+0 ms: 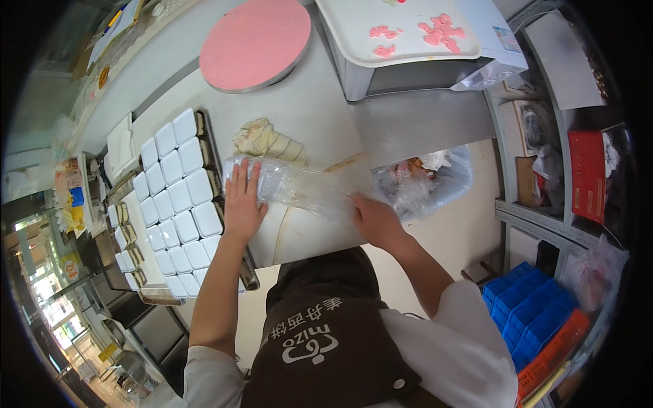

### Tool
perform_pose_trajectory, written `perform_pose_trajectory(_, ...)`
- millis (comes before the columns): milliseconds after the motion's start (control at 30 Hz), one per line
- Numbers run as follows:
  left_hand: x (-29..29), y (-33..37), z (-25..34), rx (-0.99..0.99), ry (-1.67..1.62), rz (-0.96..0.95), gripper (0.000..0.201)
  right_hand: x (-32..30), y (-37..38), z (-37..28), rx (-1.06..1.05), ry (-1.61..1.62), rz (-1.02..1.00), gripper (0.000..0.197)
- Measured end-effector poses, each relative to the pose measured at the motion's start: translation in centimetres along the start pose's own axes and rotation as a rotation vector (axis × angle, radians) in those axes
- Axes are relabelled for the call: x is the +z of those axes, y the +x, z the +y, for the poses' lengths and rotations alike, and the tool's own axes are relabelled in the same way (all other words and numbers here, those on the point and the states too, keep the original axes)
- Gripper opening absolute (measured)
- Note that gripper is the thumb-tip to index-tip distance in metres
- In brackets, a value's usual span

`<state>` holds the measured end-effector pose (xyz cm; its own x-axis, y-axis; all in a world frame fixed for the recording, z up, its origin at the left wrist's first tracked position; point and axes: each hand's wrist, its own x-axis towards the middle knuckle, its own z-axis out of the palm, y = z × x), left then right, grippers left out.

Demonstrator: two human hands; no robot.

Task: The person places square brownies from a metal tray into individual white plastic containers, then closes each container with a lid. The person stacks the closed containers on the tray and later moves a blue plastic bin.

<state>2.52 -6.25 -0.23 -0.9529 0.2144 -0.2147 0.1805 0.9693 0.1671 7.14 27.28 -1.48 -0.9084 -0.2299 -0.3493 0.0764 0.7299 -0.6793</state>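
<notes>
A sheet or bag of clear plastic (292,185) lies crumpled across the steel table, near its front. My left hand (245,200) rests on its left end, fingers outstretched and pressed flat. At the other end my right hand (377,221) is closed on the plastic's edge, which stretches between the two hands. Just behind the plastic lies a cream-coloured, wrinkled, cone-shaped bundle (272,141), partly wrapped and touching or close to it. What the bundle contains I cannot tell.
To the left stands a tray of several white-topped square containers (180,194). A pink round turntable (255,44) sits at the back, beside a white tray with pink pieces (408,44). A lined waste bin (462,173) is right of the table; blue crates (527,306) stand lower right.
</notes>
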Motion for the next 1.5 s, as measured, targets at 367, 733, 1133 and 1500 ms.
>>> perform_pose_trajectory(367, -7.7, -2.0, 5.5, -0.104, -0.977, -0.038, 0.1, -8.7, -3.7, -4.8, 0.012, 1.364, 0.185, 0.028)
perform_pose_trajectory(733, -16.2, -17.9, 2.6, 0.099, -1.775, 0.172, 0.135, 3.5, -5.6, -24.0, -0.029, 1.25, -0.632, 0.055)
perform_pose_trajectory(1133, -11.4, -46.3, -17.4, -0.145, -1.874, 0.511, 0.111, 24.1, -9.3, -46.8, -1.254, 0.32, -0.877, 0.103)
perform_pose_trajectory(1500, -6.8, -56.4, -31.8, -0.349, -2.315, 0.316, 0.089, 39.8, -12.4, -57.7, -1.122, 0.34, -0.776, 0.088)
